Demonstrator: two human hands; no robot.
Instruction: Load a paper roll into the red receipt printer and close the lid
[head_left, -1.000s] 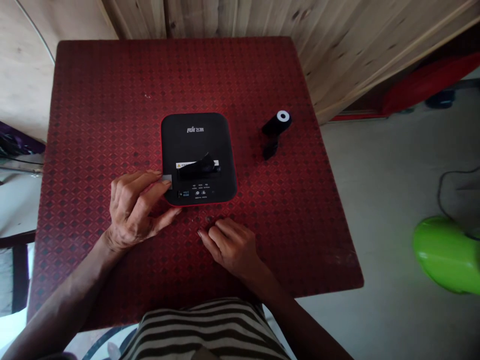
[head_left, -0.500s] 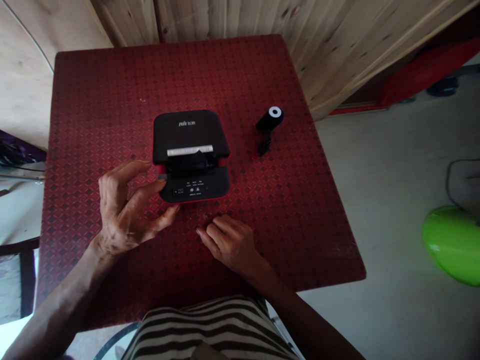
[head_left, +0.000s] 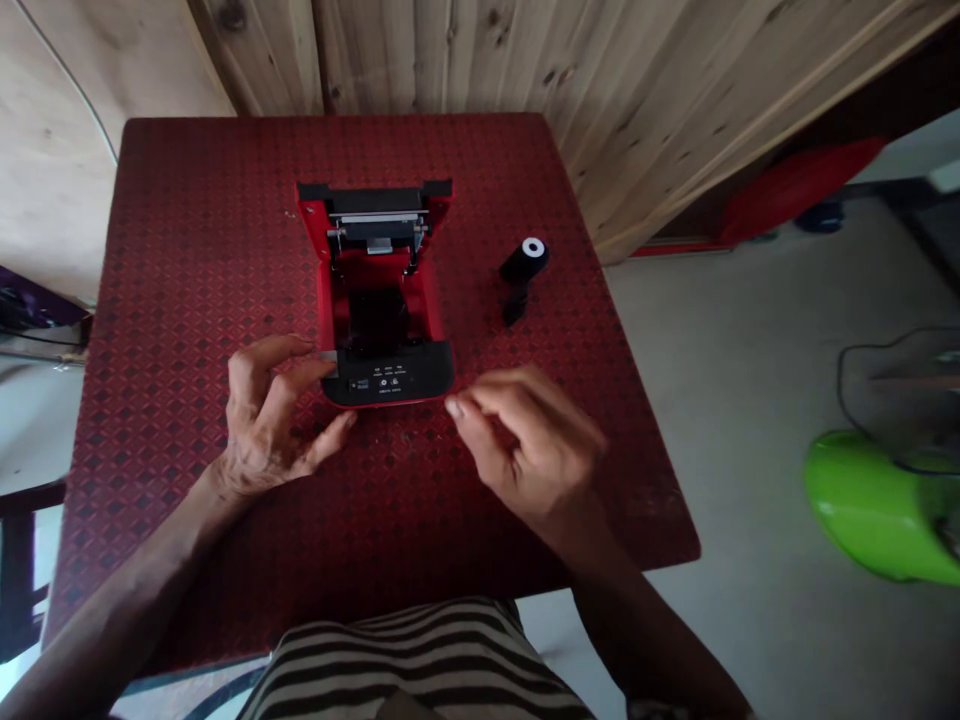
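Note:
A small red and black label printer (head_left: 390,378) stands on the table with its lid (head_left: 379,215) raised. Its red inside shows a dark, empty-looking bay. My left hand (head_left: 274,425) grips the printer's front left corner. One fingertip lies on a grey tab (head_left: 330,366) there, while the thumb is at the front edge. Just off the front right corner, my right hand (head_left: 529,440) hovers with its fingers curled and thumb drawn in. No object shows in it. To the right of the printer, a paper roll (head_left: 531,250) with a black outside and white end stands tilted.
The printer and roll are on a table with a red patterned cloth (head_left: 225,220). A wooden plank wall (head_left: 420,60) borders its far side. A bright green object (head_left: 870,500) sits on the floor to the right, beside a dark cable.
The printer's lid has swung up, showing the red inside. My right hand has moved right and up towards the printer's front right corner. My left hand stays at the left corner.

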